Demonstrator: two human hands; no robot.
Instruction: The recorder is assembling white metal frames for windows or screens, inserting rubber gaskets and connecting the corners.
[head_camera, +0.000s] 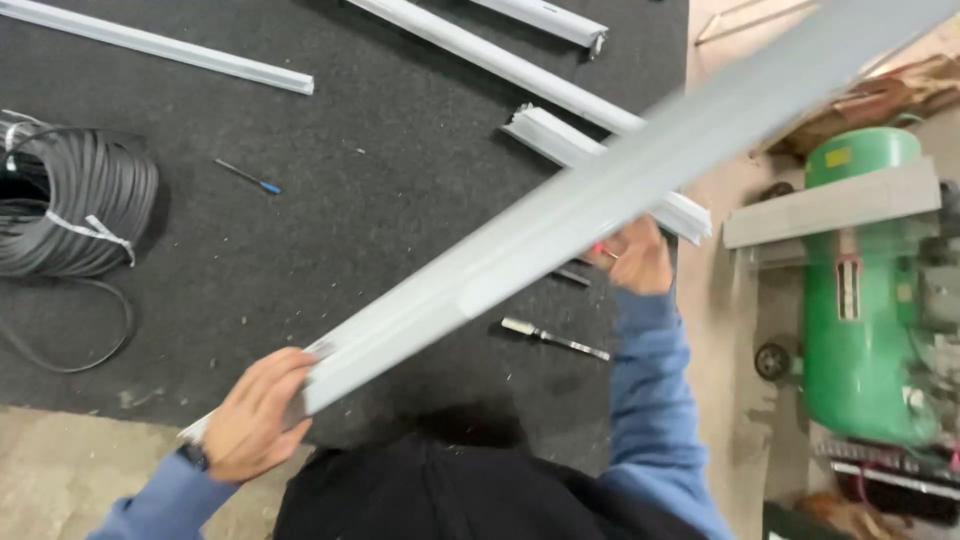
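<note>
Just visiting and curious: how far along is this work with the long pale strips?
Four cut strips already lie on the dark mat. In hand: both hands, left and right, hold one long strip in the air. The black coil looks untouched; I can't judge what remains.

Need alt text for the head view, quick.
Both hands hold a long pale metal profile slantwise over a dark mat: left hand at its near end, right hand midway. Cable coil left, green compressor right.
</note>
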